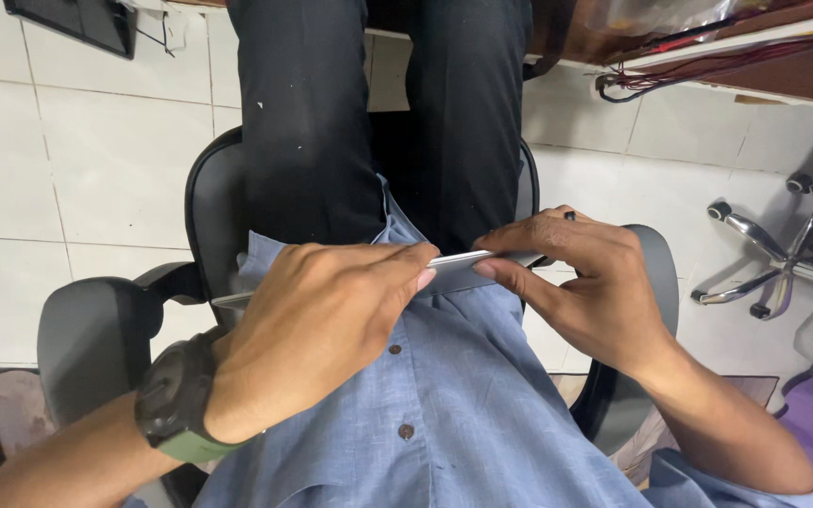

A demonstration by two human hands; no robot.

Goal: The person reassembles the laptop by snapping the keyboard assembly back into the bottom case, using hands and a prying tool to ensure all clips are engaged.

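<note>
A: White tile floor [96, 160], black office chair [209, 202]. Person is seated.
B: Hands?
A: Left hand [317, 325] is closed over a thin grey slab [463, 266], right hand [590, 282] pinches its far end.
B: Orientation?
A: Long axis runs left-right across the lap, edge-on between both hands.

An office or small workshop room. A black swivel chair [124, 329] stands on a white tiled floor [77, 169]. A wooden bench [708, 38] with loose cables [642, 83] runs far right, near another chair's chrome base [773, 259].
</note>
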